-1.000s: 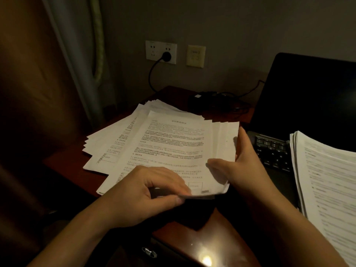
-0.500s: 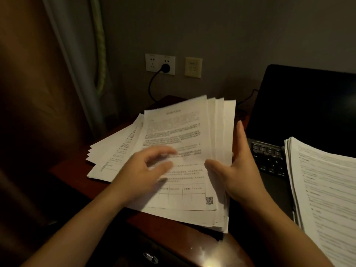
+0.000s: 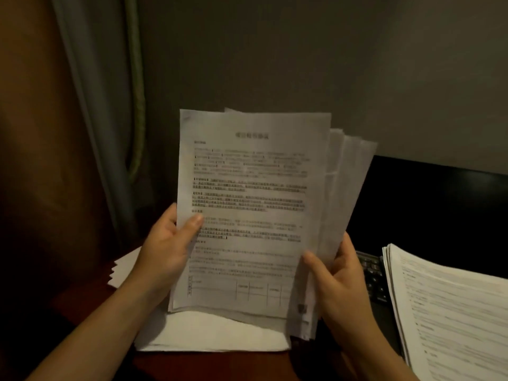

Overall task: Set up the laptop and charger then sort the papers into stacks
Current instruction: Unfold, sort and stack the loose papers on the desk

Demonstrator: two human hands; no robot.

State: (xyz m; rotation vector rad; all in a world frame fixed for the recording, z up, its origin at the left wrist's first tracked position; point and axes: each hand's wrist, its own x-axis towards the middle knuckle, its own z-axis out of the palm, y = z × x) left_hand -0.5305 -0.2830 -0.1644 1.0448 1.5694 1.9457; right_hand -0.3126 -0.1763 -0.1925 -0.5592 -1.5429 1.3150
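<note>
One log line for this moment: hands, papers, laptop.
left hand grips sheaf left edge | right hand grips its lower right | sheaf upright, fanned, above loose papers | laptop open, screen dark | stack at right

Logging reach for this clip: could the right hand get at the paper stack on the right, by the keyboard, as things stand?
Probably not at once: the stack lies close beside the right hand with nothing between, but that hand is gripping the sheaf.
</note>
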